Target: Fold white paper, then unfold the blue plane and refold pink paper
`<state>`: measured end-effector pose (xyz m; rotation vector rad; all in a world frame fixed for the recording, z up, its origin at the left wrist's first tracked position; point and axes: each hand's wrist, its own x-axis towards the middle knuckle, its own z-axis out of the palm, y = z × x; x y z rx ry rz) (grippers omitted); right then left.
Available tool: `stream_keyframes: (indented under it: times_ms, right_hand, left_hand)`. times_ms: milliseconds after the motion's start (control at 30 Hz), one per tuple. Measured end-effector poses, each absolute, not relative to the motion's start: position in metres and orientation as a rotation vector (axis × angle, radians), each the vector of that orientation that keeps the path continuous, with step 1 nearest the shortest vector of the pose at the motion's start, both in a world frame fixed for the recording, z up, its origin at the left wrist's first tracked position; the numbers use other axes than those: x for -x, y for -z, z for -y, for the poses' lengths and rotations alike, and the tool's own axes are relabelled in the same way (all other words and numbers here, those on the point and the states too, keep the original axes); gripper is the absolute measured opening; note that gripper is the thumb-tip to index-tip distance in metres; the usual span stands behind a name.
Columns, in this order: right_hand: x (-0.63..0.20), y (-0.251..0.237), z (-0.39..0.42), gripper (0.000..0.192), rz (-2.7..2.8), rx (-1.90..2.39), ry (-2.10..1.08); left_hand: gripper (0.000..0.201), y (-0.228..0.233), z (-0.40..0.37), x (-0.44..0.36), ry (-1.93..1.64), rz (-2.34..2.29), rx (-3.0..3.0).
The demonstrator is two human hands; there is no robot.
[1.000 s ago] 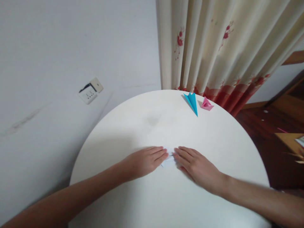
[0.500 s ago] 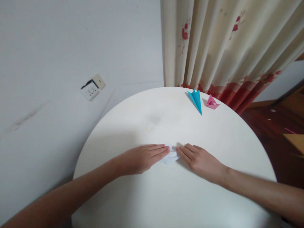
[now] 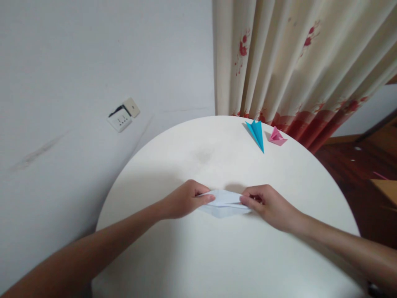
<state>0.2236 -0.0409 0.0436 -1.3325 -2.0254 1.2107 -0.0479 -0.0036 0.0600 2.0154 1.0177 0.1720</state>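
A folded pale-blue sheet of paper (image 3: 225,203) lies spread near the middle of the round white table (image 3: 217,256). My left hand (image 3: 186,200) pinches its left tip between thumb and fingers. My right hand (image 3: 268,205) pinches its right tip the same way. The paper stretches between the two hands, a pointed flap hanging toward me and its top layer slightly raised.
At the table's far edge lie a blue folded paper dart (image 3: 257,133) and a small pink folded paper shape (image 3: 277,137). A cream curtain with red flowers (image 3: 294,66) hangs behind. A wall socket (image 3: 123,116) sits on the white wall to the left. Dark wooden floor lies to the right.
Both hands lay flat, fingertips pressing the small folded paper. Now they have curled into pinches and moved apart, drawing the paper open to a wider shape.
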Motion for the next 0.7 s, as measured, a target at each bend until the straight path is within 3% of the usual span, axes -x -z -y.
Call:
stream_keyframes:
  times_ms: [133,233,333,400,533,600,700]
  right_hand:
    - [-0.222,-0.036,0.038,0.038,1.778,1.328,-1.56]
    - [-0.222,-0.022,0.034,0.042,1.683,1.38,-1.589]
    - [-0.226,-0.016,0.031,0.044,1.766,1.517,-1.521]
    - [-0.23,-0.019,0.031,0.042,1.992,1.685,-1.237]
    - [-0.232,-0.028,0.036,0.03,2.296,1.784,-0.302]
    - [-0.227,-0.024,0.045,0.031,2.345,1.638,-0.08]
    - [-0.212,-0.008,0.064,0.05,2.437,1.4,0.039]
  left_hand:
    - [0.048,-0.06,-0.024,0.046,-0.041,-0.904,-1.938]
    - [0.028,-0.055,-0.033,0.037,-0.394,-1.108,-2.242]
    - [0.034,-0.047,-0.018,0.026,-0.708,-1.306,-2.608]
    - [0.038,-0.038,-0.001,0.021,-0.573,-1.131,-2.793]
    - [0.055,-0.017,0.022,0.021,-0.188,-0.881,-2.946]
    - [0.065,-0.012,0.026,0.022,-0.09,-0.89,-2.946]
    - [0.065,-0.01,0.031,0.02,-0.063,-0.961,-2.933]
